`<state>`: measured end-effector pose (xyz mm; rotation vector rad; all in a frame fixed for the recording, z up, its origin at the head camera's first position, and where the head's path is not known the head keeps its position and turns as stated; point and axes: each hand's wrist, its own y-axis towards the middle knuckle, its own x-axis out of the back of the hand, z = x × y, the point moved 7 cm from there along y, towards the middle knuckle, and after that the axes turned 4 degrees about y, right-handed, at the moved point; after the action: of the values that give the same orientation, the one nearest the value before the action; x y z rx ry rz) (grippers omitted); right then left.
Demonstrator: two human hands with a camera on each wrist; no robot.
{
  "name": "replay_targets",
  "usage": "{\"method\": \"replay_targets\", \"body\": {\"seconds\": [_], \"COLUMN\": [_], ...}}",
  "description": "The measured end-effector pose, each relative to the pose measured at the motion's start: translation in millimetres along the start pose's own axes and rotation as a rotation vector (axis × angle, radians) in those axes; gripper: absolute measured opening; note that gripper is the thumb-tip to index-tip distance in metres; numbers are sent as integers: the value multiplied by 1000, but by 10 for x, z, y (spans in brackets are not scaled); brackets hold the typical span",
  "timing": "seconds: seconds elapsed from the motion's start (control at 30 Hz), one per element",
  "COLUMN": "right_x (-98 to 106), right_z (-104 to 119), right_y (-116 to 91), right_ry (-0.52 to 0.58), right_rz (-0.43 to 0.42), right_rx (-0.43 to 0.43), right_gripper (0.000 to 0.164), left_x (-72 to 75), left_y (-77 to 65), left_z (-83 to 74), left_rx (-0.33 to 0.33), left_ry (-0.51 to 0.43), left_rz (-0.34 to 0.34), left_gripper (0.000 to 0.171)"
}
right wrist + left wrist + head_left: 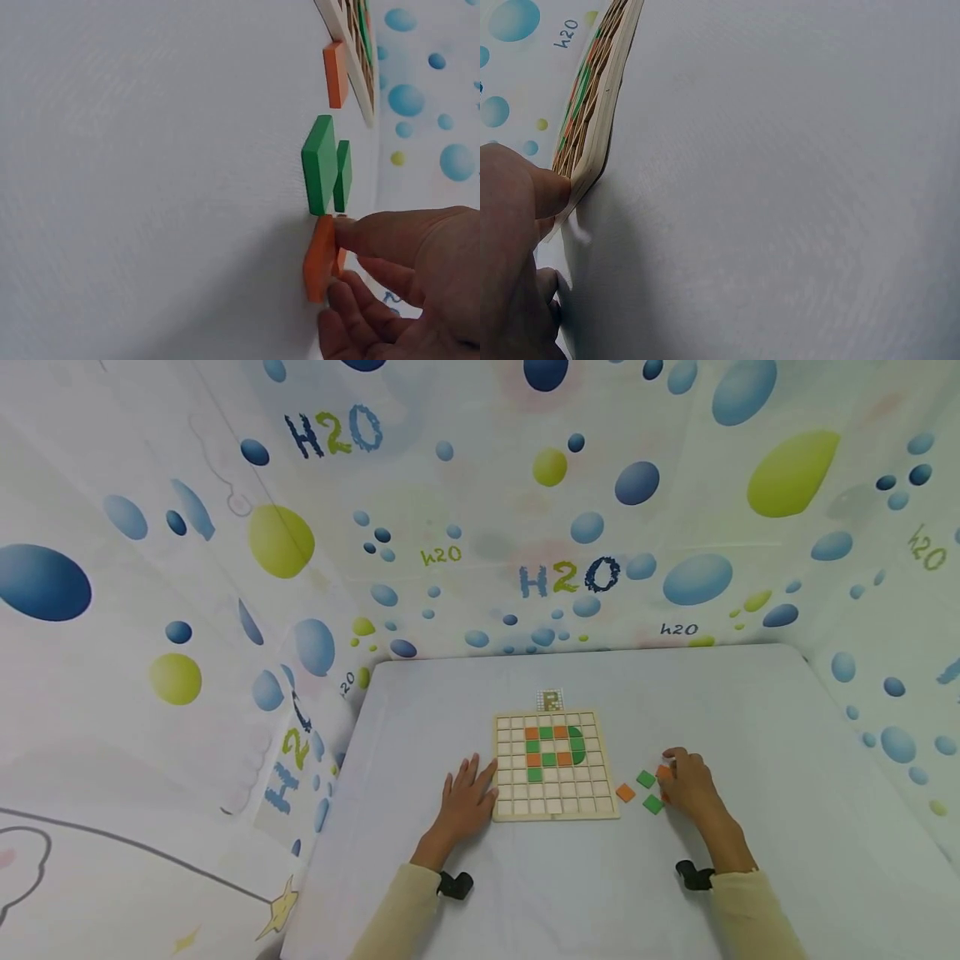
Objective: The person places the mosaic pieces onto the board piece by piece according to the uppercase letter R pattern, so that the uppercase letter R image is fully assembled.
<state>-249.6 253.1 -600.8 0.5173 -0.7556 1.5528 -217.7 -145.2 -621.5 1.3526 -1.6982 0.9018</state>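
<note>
A wooden grid board (555, 806) lies on the table, with orange and green tiles in a P-like pattern. My left hand (467, 802) rests at the board's left edge, fingers extended; in the left wrist view its thumb (551, 193) touches the rim by a corner. Right of the board, my right hand (692, 787) has thumb and fingers on either side of the farther orange tile (341, 261), appearing to pinch it. A nearer orange tile (319, 259) lies beside the fingers. Two green tiles (646, 779) and another orange tile (626, 792) lie between hand and board.
Behind the board stands a small patterned card (551, 700) with a P-like figure. White cloth covers the table (420, 710). Printed curtains (480, 593) with blue and green drops enclose its back and sides. Each wrist carries a black camera mount (455, 885).
</note>
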Motion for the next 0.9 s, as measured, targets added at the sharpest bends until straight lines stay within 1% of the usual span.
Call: {"method": "replay_targets", "body": {"seconds": [0.07,0.13,0.23,0.33,0.43,0.57,0.7,0.9], "right_x": [-13,-16,-13,-2,11,19,3,-63], "right_z": [-22,-42,-46,-38,-41,-31,-34,-27], "right_y": [9,12,10,4,-3,-2,53,198], "right_ry": [21,26,9,21,27,17,16,14], "right_rz": [-6,-14,-17,-8,-1,-12,-30,-42], "right_rx": [-18,-25,4,29,29,28,36,71], "right_gripper": [47,44,37,36,37,33,31,32], "left_x": [-18,-35,-42,-41,-32,-15,-16,-17], "left_y": [7,11,14,10,5,3,4,16], "left_z": [13,26,35,37,30,13,10,21], "left_rx": [0,7,16,23,24,22,28,32], "left_ry": [5,14,19,23,24,26,30,33], "left_rz": [0,11,25,37,42,42,41,33], "left_gripper": [55,56,56,56,56,56,56,56]}}
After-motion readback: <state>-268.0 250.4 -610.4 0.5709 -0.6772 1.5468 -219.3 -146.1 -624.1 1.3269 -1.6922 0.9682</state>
